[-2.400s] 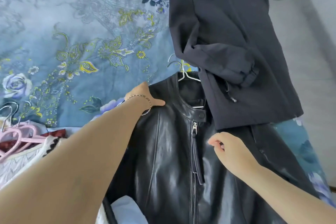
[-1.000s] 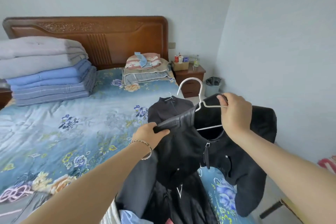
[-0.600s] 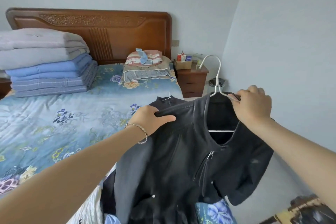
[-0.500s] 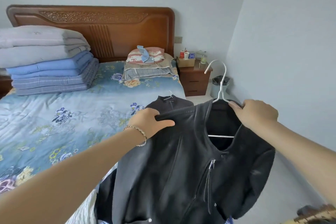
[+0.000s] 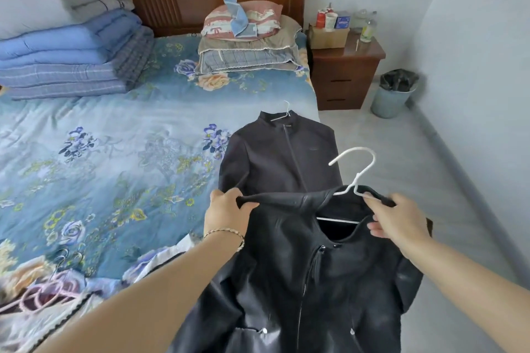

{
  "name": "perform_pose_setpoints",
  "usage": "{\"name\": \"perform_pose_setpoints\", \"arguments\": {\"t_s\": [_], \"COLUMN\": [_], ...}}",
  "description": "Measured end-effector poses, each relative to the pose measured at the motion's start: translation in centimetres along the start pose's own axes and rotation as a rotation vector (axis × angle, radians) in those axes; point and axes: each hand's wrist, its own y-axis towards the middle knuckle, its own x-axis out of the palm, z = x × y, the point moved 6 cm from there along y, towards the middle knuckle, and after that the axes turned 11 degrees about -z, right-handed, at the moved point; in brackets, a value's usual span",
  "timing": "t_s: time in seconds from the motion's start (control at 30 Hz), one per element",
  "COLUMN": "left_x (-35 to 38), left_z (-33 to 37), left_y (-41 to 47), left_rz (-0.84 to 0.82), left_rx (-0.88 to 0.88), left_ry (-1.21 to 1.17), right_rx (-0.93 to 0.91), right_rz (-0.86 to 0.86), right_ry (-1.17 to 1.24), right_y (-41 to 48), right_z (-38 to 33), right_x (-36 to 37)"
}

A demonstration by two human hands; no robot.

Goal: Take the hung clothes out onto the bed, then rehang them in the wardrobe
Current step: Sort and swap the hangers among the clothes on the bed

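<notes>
Black leather jacket (image 5: 286, 281) hangs at the bed's (image 5: 114, 152) edge, left hand (image 5: 229, 210) pinching one shoulder, right hand (image 5: 398, 222) gripping the collar, probably steadying it on its white hanger (image 5: 355, 178).

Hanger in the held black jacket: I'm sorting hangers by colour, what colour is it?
The hanger is white, seen best in the head view.

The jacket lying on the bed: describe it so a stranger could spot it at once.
Start at the bed with the blue floral cover and go to its right edge, short of the wooden nightstand. A dark matte jacket lies flat there, zipped, on a thin white hanger. Unlike the shiny leather jacket nearer the camera, no hand holds it.
</notes>
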Motion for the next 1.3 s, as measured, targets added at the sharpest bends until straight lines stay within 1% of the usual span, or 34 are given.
{"name": "perform_pose_setpoints", "arguments": {"t_s": [0.1, 0.17, 0.23, 0.27, 0.3, 0.33, 0.4, 0.47, 0.53, 0.6, 0.67, 0.7, 0.77, 0.83, 0.9, 0.97, 1.03, 1.1, 1.17, 1.23, 1.3], "left_x": [-0.5, -1.9, -3.8, -4.5, -4.7, -4.7, -3.1, -0.1, 4.1, 8.6, 12.1, 13.4, 15.1, 16.1, 16.6, 17.2, 17.2, 16.2, 14.8, 13.5, 12.5], "left_z": [1.2, 2.8, 4.5, 5.3, 5.8, 6.2, 5.5, 2.7, -1.4, -6.0, -10.9, -13.3, -17.6, -21.7, -25.7, -29.1, -31.8, -33.8, -35.2, -36.3, -36.9], "left_y": [4.9, 8.7, 12.9, 15.0, 17.1, 18.8, 21.4, 22.6, 21.5, 18.4, 14.4, 12.4, 9.0, 6.4, 4.0, 2.1, 0.7, 0.2, 0.4, 0.9, 1.4], "left_rz": [0.094, 0.173, 0.247, 0.255, 0.224, 0.168, 0.072, 0.032, -0.015, -0.096, -0.141, -0.144, -0.15, -0.19, -0.253, -0.377, -0.446, -0.443, -0.417, -0.395, -0.367], "left_rx": [0.035, 0.085, 0.134, 0.171, 0.213, 0.262, 0.322, 0.295, 0.253, 0.192, 0.105, 0.053, -0.052, -0.176, -0.299, -0.352, -0.35, -0.314, -0.284, -0.262, -0.228], "left_ry": [-0.121, -0.163, -0.202, -0.224, -0.241, -0.24, -0.2, -0.147, -0.11, -0.072, -0.041, -0.017, 0.039, 0.027, 0.01, 0.099, 0.173, 0.186, 0.176, 0.155, 0.129], "right_rx": [-0.131, -0.217, -0.291, -0.341, -0.384, -0.419, -0.417, -0.356, -0.289, -0.268, -0.239, -0.197, -0.126, -0.114, -0.143, -0.155, -0.197, -0.29, -0.383, -0.486, -0.569], "right_rz": [0.086, 0.134, 0.146, 0.127, 0.081, 0.012, -0.162, -0.27, -0.308, -0.396, -0.514, -0.546, -0.571, -0.653, -0.657, -0.638, -0.694, -0.786, -0.803, -0.708, -0.518], "right_ry": [0.063, 0.086, 0.127, 0.144, 0.108, 0.042, -0.047, -0.076, -0.101, -0.196, -0.338, -0.415, -0.483, -0.541, -0.598, -0.612, -0.68, -0.753, -0.802, -0.86, -0.936], "right_y": [5.2, 8.9, 12.7, 14.5, 16.1, 17.2, 19.0, 20.4, 20.7, 20.1, 18.1, 16.8, 13.8, 10.3, 6.9, 3.9, 1.2, -1.0, -1.5, -0.5, 1.1], "right_z": [-2.6, -5.7, -9.3, -11.2, -12.9, -14.4, -15.4, -13.6, -9.4, -3.7, 2.7, 6.1, 11.7, 15.3, 17.0, 17.9, 18.8, 19.5, 19.2, 17.6, 15.3], "right_x": [0.9, 1.4, 2.3, 2.8, 3.5, 4.3, 6.6, 9.2, 12.2, 15.6, 19.1, 20.4, 22.4, 24.3, 25.9, 27.4, 29.6, 32.4, 35.1, 37.6, 39.4]}}
